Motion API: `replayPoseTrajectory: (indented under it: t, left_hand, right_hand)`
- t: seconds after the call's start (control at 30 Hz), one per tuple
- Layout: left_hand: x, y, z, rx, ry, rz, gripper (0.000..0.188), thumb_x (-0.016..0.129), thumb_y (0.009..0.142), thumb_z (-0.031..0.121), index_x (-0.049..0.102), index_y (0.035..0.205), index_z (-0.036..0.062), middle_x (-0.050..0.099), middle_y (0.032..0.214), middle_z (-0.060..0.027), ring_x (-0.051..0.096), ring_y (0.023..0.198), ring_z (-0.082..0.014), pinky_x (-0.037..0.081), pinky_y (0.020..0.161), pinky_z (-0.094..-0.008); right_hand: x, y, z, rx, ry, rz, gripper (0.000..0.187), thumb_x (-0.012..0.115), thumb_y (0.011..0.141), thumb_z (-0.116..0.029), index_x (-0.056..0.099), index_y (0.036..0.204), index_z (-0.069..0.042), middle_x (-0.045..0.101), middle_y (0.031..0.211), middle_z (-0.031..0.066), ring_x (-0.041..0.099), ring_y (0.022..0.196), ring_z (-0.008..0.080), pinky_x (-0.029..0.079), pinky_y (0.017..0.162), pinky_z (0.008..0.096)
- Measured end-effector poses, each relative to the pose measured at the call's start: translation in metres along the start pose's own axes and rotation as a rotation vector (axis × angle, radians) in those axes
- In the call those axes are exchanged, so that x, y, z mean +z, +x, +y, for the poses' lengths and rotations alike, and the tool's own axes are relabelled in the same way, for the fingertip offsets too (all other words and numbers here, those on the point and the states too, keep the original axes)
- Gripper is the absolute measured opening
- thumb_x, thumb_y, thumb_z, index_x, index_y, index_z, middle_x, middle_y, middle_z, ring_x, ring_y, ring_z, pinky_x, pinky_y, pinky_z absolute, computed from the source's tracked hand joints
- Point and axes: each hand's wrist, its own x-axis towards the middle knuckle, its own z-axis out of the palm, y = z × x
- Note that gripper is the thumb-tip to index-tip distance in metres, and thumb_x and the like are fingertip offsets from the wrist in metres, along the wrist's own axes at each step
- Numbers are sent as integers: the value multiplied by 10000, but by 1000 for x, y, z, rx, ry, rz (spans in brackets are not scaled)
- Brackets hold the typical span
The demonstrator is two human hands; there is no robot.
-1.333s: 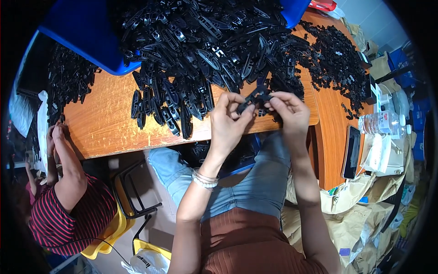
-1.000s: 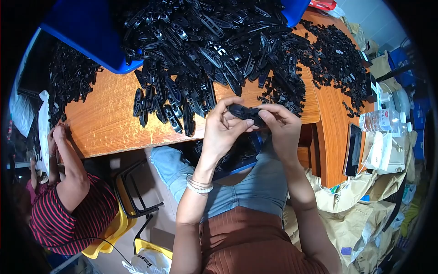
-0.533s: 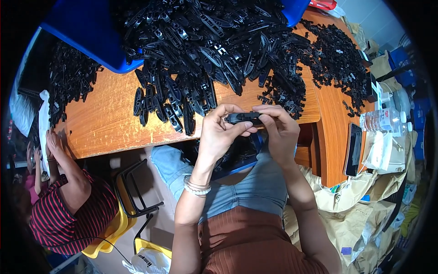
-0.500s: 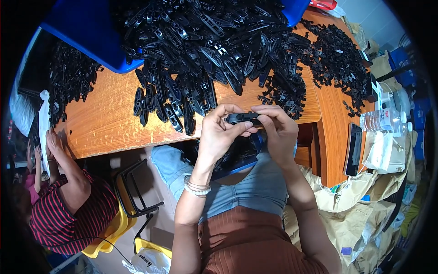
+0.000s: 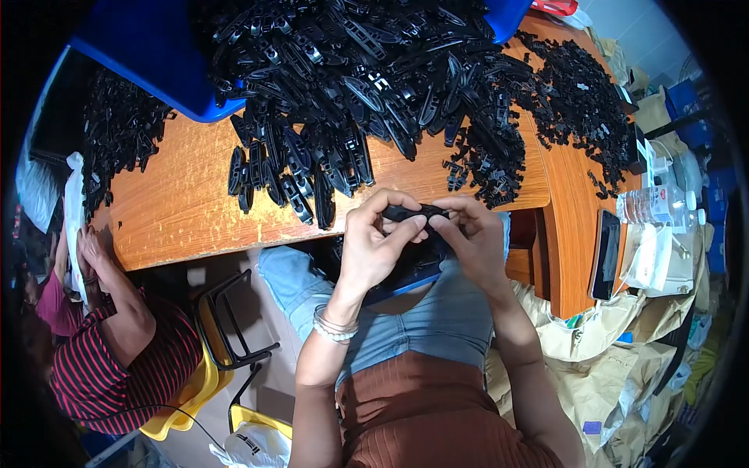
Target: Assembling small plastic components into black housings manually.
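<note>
Just off the table's front edge, above my lap, my left hand [image 5: 376, 243] and my right hand [image 5: 473, 240] both grip one long black plastic part [image 5: 402, 212]. Both thumbs press on its near side, close together, and the fingers cover much of it. Beyond my hands a large heap of similar black plastic parts [image 5: 328, 101] spreads over the wooden table [image 5: 195, 199]. A smaller cluster of little black pieces [image 5: 491, 168] lies right of that heap. Under my hands, a blue tray [image 5: 402, 290] with black parts rests at my lap, partly hidden.
A blue bin [image 5: 156, 66] lies tipped at the far left. More tiny black pieces [image 5: 577, 101] cover the right side table, near a phone [image 5: 605, 256] and plastic bottles [image 5: 655, 204]. At left sits a co-worker in a striped shirt [image 5: 129, 366], beside a folding chair [image 5: 226, 320].
The black part has turned and dropped slightly in my fingers. My thumbs have come closer together on it, and my right hand has shifted a little toward the left.
</note>
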Motion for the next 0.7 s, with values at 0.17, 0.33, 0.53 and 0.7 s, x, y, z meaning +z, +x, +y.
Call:
replayPoseTrajectory:
  t: [0.17,0.33,0.53,0.7]
  left_hand:
    - [-18,-7,-2,-82,170,-109,154,588,877,29,628,1002,-53,682,816,-113,669,721,-140,517,668,-236]
    - [-14,11,14,308,596,-50,67,643,806,29,675,842,-17,664,783,-109,642,735,-216,481,687,-298]
    - [48,95,-3,899,961,-87,273,633,709,-14,616,980,17,594,1055,-132,559,981,-316,479,820,-381]
    - [73,132,-5,945,1347,-283,296,597,633,-27,610,927,3,544,981,-132,502,968,-288,431,827,-355]
  right_hand:
    - [0,-11,-2,105,208,-27,142,647,832,-36,643,966,10,625,799,13,540,675,50,430,605,185]
    - [-15,-14,3,83,103,-163,135,598,852,-5,663,966,26,632,848,66,584,655,86,447,556,189]
    - [-72,33,-2,-272,-433,528,110,588,826,15,655,910,41,628,882,103,585,780,155,467,696,258]
    - [-104,81,9,-440,-833,485,137,589,811,-2,657,927,18,606,844,145,582,766,312,462,732,364]
